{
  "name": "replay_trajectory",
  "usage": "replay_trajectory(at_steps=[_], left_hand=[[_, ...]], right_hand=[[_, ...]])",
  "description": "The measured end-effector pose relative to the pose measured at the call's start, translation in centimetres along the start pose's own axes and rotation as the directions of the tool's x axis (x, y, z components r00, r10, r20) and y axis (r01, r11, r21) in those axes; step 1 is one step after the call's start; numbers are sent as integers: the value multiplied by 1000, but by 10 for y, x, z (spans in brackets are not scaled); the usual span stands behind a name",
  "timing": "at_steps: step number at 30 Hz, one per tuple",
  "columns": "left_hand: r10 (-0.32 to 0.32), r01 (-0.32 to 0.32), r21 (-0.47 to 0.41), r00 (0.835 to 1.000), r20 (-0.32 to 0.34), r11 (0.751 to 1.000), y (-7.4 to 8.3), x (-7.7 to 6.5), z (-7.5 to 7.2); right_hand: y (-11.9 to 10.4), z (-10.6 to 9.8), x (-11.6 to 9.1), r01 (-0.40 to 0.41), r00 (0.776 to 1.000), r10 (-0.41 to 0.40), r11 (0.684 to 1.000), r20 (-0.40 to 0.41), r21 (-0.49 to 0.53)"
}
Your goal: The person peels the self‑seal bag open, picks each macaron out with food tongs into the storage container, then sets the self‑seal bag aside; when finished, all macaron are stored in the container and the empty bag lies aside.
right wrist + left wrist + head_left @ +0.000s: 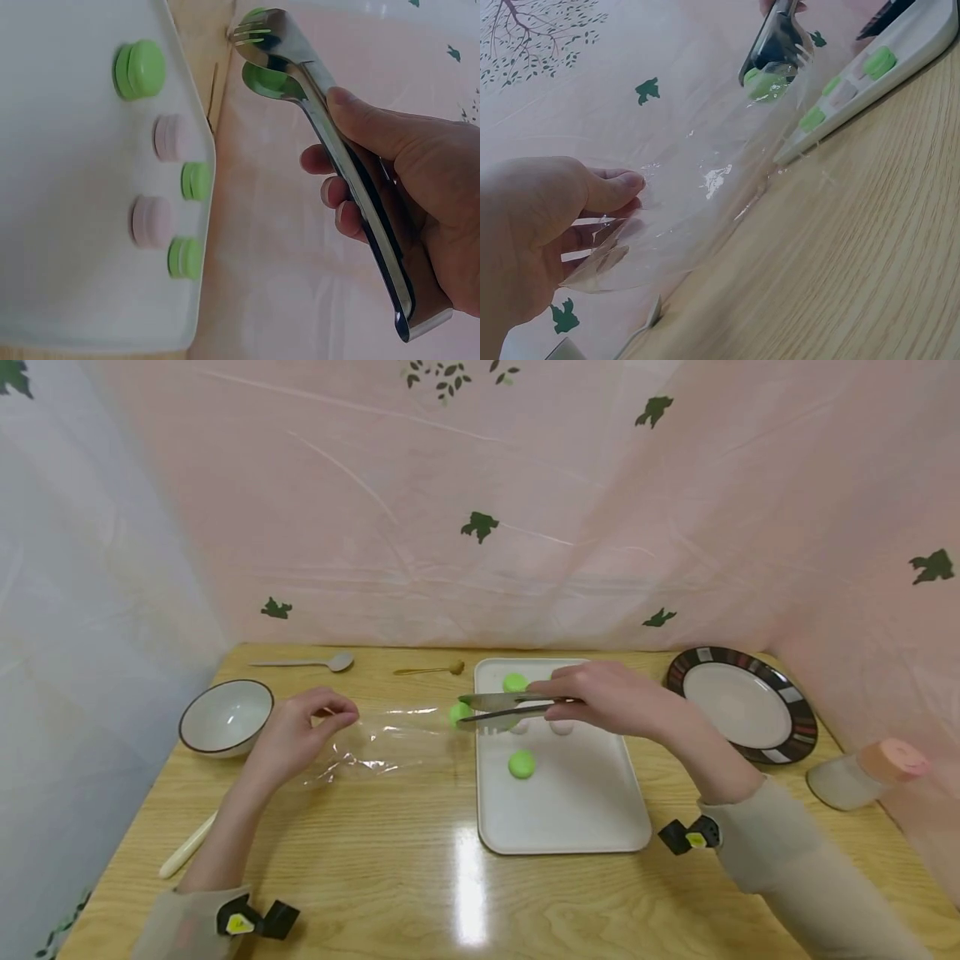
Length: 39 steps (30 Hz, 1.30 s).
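My left hand (303,731) pinches the edge of a clear plastic bag (397,745), which stretches right above the table. With my right hand (603,697) I hold metal tongs (330,124), one tip fork-shaped and the other spoon-shaped. A green macaron (457,714) is caught between the tips, at the bag's right end; in the left wrist view, the film overlaps this macaron (767,84). Whether it is inside the bag I cannot tell. Beneath the tongs lies a white tray (570,818) with green macarons (145,69) and pale pink macarons (154,223).
Left of the bag stands a white bowl (227,718); a cream handle (187,846) lies nearer me. At the back are a spoon (300,662) and a small golden spoon (427,670). To the right are a dark-rimmed plate (738,706) and a jar with a pink lid (862,772).
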<state>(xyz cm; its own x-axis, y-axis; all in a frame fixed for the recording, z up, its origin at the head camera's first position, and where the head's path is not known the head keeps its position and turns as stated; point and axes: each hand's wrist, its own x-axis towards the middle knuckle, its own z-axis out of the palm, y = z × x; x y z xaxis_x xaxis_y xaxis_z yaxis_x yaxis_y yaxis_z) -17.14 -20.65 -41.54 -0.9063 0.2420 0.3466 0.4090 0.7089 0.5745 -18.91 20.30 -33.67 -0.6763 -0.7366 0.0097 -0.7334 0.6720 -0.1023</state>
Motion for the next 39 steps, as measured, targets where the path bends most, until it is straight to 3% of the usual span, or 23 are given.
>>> replay_trajectory(at_steps=[6, 12, 18, 24, 39], left_hand=[[7, -7, -9, 1000, -16, 1000, 0, 0, 0], [3, -3, -10, 1000, -19, 1000, -2, -1, 0], [-13, 13, -5, 999, -29, 1000, -3, -2, 1], [-16, 15, -14, 1000, -20, 1000, 1, -1, 2], [-5, 4, -32, 1000, -20, 999, 0, -2, -2]], right_hand=[[16, -6, -33, -90, 996, 89, 993, -9, -78], [26, -10, -74, -166, 984, 174, 975, 40, -146], [26, -10, -101, -134, 988, 146, 971, 49, -198], [21, -6, -109, -114, 986, 137, 970, 98, -214], [14, -6, -95, -100, 982, 136, 962, 128, -256]])
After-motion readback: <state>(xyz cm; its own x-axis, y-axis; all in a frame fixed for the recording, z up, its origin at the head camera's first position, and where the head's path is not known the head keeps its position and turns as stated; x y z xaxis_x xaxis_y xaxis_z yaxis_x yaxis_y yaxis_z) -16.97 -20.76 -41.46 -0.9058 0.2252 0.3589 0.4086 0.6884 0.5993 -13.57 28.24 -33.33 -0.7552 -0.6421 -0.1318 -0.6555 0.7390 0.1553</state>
